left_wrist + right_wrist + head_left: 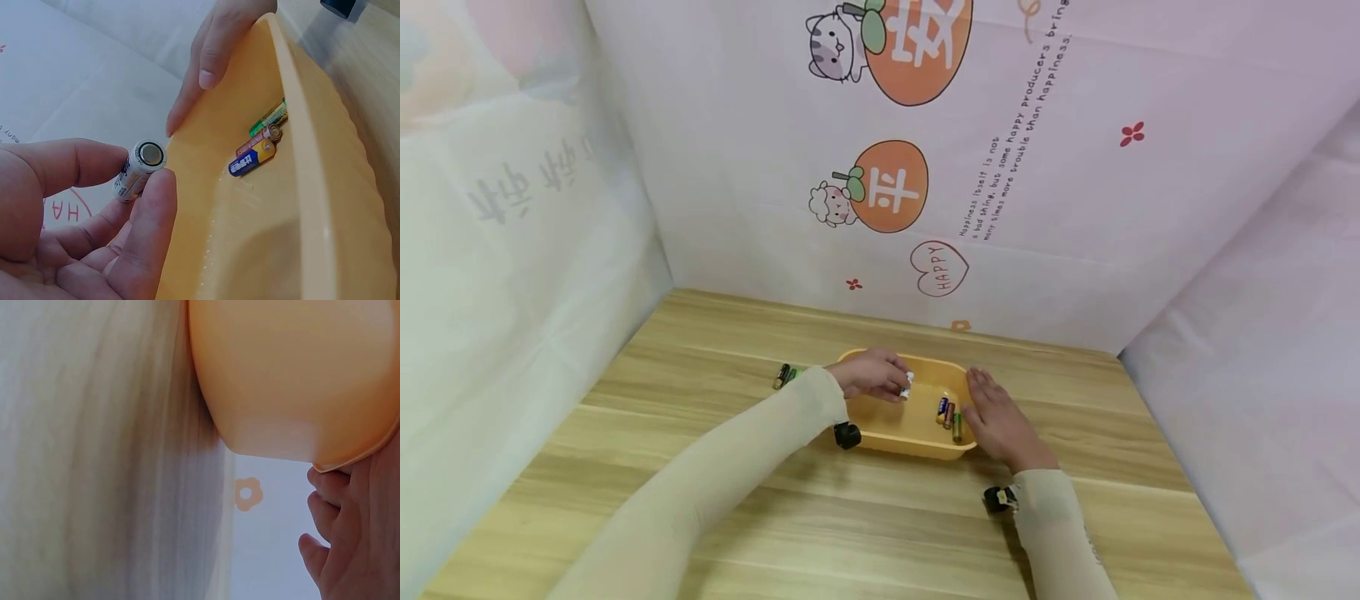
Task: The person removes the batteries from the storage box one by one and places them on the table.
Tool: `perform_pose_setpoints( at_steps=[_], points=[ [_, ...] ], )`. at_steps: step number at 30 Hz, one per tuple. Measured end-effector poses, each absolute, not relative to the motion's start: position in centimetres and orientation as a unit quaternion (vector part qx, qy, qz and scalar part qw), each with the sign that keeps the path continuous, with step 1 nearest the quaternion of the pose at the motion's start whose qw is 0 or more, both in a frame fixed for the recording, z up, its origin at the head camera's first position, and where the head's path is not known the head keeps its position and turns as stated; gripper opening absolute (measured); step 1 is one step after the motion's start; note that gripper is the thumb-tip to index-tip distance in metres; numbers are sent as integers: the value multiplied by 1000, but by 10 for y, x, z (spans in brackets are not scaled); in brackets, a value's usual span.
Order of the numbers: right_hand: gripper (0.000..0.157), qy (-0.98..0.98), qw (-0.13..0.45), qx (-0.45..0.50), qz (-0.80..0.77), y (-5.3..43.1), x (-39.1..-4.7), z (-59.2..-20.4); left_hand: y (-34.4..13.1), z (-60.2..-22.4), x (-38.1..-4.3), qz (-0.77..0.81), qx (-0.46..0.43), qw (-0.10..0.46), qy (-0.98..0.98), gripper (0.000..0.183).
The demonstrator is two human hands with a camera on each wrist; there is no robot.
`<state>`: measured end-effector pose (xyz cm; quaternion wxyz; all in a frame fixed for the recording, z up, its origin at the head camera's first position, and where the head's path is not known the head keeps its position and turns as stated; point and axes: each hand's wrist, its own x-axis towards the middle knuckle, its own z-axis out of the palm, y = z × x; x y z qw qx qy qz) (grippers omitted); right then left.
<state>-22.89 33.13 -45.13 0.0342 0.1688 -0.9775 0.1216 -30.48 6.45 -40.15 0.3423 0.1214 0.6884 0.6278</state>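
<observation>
In the head view my left hand [872, 375] is over the left part of a yellow plastic basin [910, 447]. It pinches a white battery [139, 170] between thumb and fingers, its flat end showing in the left wrist view. My right hand [1002, 419] rests against the basin's right rim with its fingers extended. Inside, near the right end, lie a blue-and-yellow battery [252, 157], a reddish-brown battery [258, 141] and a green battery [269, 119], side by side. The right wrist view shows the basin's outer wall [281, 381] beside the right-hand fingers [325, 515].
Left of the basin, a dark battery [782, 377] and a green one [792, 377] lie on the wood-grain table [865, 533], partly behind the left forearm. A printed white sheet [1045, 275] rises behind the table, and pale sheets hang on both sides.
</observation>
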Motion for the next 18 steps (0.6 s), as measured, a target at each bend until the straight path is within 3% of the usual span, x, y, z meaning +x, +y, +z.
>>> perform_pose_setpoints(
  at_steps=[18],
  points=[
    [60,-978,30,162,126,329,-226,-450,36,-394,-307,626,126,337,691,39]
  ],
)
